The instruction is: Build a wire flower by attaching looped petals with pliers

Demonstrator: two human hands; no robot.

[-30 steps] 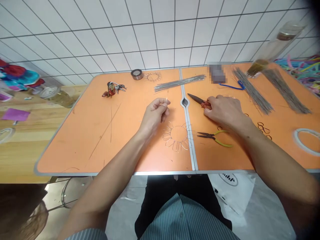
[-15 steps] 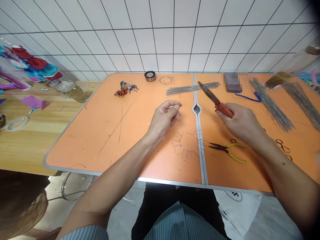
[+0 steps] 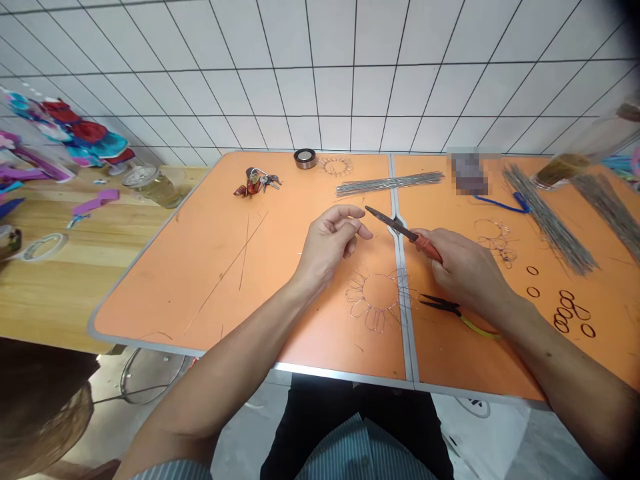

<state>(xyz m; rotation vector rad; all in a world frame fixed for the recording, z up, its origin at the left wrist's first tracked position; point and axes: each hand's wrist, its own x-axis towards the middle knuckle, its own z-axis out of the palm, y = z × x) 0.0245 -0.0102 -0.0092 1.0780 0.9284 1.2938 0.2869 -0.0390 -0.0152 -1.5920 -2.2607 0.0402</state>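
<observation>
My right hand (image 3: 463, 263) is closed around the red handle of a hand tool (image 3: 393, 221) with a long, dark, tapering metal end; its exact kind is unclear. The tool points left, its tip close to the index fingertip of my left hand (image 3: 335, 240). The left thumb and fingers are curled together above the table, and anything thin between them is too small to make out. Below lies a flower-shaped wire ring with loops (image 3: 373, 313). Under my right wrist are yellow-handled pliers (image 3: 443, 304), partly hidden by the forearm.
On the orange folding table (image 3: 165, 287) lie keys (image 3: 260, 181), a tape roll (image 3: 305, 159), a wire bundle (image 3: 390, 183), more wire bundles (image 3: 550, 220) at right, and several small dark rings (image 3: 564, 310). A jar (image 3: 153, 187) stands on the wooden table. A person's head shows lower left.
My right hand has moved left and down, bringing the tool's tip near my left fingers. The left index finger has lifted away from the thumb. The view has shifted slightly.
</observation>
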